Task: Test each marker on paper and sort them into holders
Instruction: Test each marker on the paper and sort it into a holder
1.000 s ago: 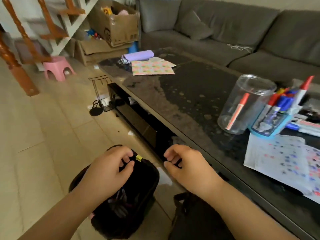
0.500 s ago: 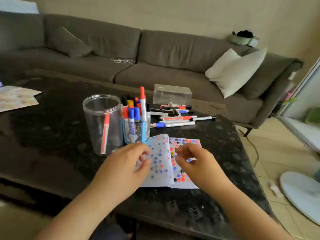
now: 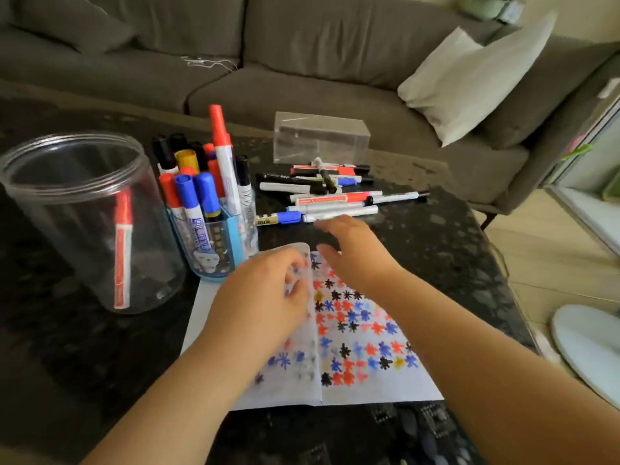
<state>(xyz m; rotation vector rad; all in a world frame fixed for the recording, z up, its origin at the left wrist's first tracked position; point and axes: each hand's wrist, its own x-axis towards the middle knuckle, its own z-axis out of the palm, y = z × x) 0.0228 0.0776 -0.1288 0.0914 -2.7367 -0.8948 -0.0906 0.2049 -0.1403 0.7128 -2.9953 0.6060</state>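
Head view. Two hands over a dark speckled table (image 3: pixel 436 263).

Left hand (image 3: pixel 265 297): fingers curled, pinching the curled-up top edge of the left page of the test paper (image 3: pixel 362 380); narrow grip, holding the page. The paper is a white folded sheet lying directly under both hands, covered in small star-shaped scribbles in red, blue and black, with a few yellow ones.

Right hand (image 3: pixel 352 253): fingers extended and loosely spread, holding nothing; blurred. It hangs above the top edge of the right page.

Holders, count 3.
1. Clear round jar (image 3: pixel 84 229), well to the left of the left hand. Contents: 1 red marker (image 3: pixel 122 250), leaning near upright against the wall.
2. Blue-tinted clear cup (image 3: pixel 218 250), just left of and beyond the left hand, between that hand and the jar. Packed with upright markers: red, blue, black and one yellow cap visible; exact count cannot be told, roughly ten. One red-capped white marker (image 3: pixel 223 162) stands taller than the rest.
3. Clear rectangular box (image 3: pixel 322 139), well beyond the right hand.

Loose marker pile (image 3: pixel 328 193): lies flat on the table just beyond the right hand's fingertips, between that hand and the box. Roughly ten, mostly white barrels with black, red or blue ends; overlapping, so no exact count.

Background: grey sofa (image 3: pixel 302 62) with 1 white cushion (image 3: pixel 469 78).
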